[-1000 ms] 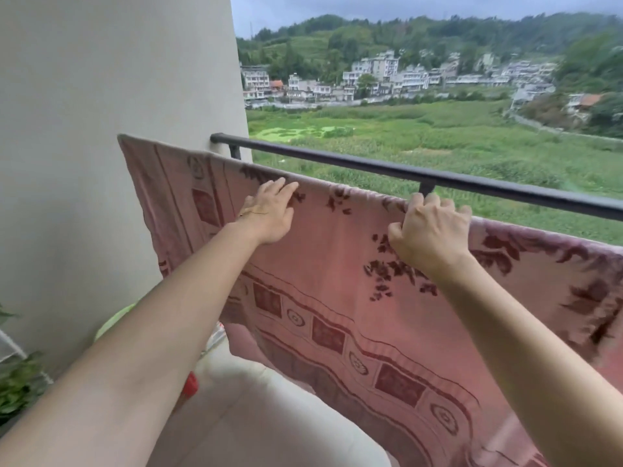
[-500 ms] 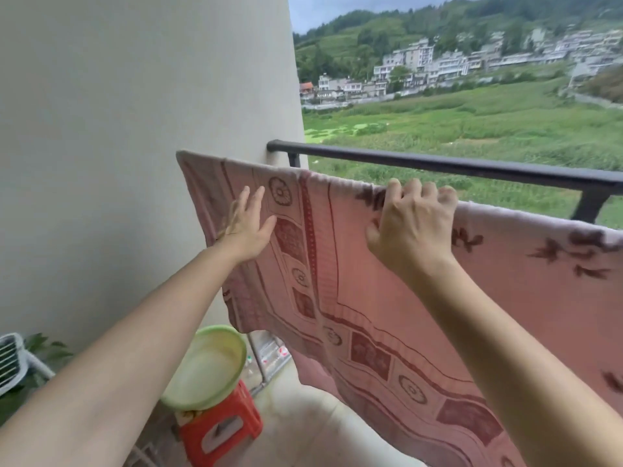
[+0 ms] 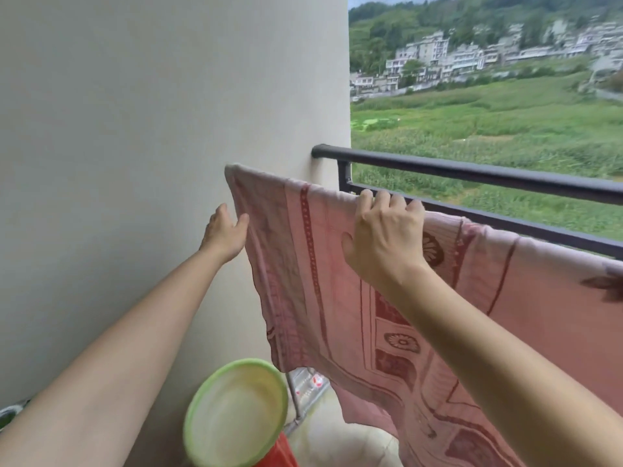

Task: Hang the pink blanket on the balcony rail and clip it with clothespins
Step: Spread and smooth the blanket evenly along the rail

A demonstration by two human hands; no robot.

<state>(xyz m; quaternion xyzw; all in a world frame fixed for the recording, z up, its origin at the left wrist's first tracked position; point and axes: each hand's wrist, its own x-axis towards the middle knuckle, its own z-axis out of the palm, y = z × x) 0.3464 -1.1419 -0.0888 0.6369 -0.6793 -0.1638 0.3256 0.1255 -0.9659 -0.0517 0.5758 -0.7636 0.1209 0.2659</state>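
The pink blanket (image 3: 337, 298), printed with dark red flowers and borders, hangs over the lower bar of the black balcony rail (image 3: 472, 170) and falls toward the floor. Its left end reaches past the rail's end, in front of the wall. My right hand (image 3: 384, 241) has its fingers curled over the blanket's top fold on the bar. My left hand (image 3: 224, 230) is at the blanket's left edge, fingers fairly straight, with the thumb touching the cloth. No clothespins are in view.
A pale wall (image 3: 135, 163) fills the left side. Below stand a green basin (image 3: 236, 412) on a red stool (image 3: 279, 453) and a metal rack leg (image 3: 293, 399). Fields and houses lie beyond the rail.
Both hands have slid left along the blanket. The left hand went from lying flat on the cloth to its left edge, and the right hand stayed over the top fold.
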